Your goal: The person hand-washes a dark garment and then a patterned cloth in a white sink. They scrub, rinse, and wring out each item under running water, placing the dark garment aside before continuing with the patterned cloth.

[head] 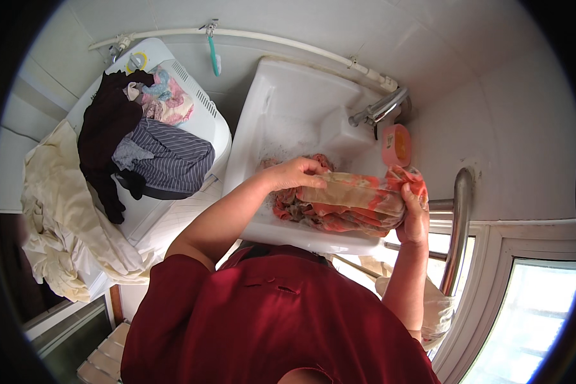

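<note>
A wet cloth (360,197) with a red, beige and grey pattern is stretched between my hands over a white ceramic sink (242,144). My left hand (295,174) pinches its upper left edge between thumb and fingers. Bunched fabric fills my right hand (415,216) at the other end, its thumb pressed on the front. Below, the rest of the cloth hangs in folds into the basin, and its lowest part is hidden. Suds and soapy water surround it. Past the sink's right rim stands a pink soap dish (396,146) with an orange bar of soap (403,144).
A chrome faucet (381,108) juts over the sink's back right corner. On the left, a white washing machine (216,139) bears dark, striped and floral clothes (173,153) and a cream sheet (72,206). A green brush (214,57) hangs from the wall pipe. At right is a metal rail (458,230).
</note>
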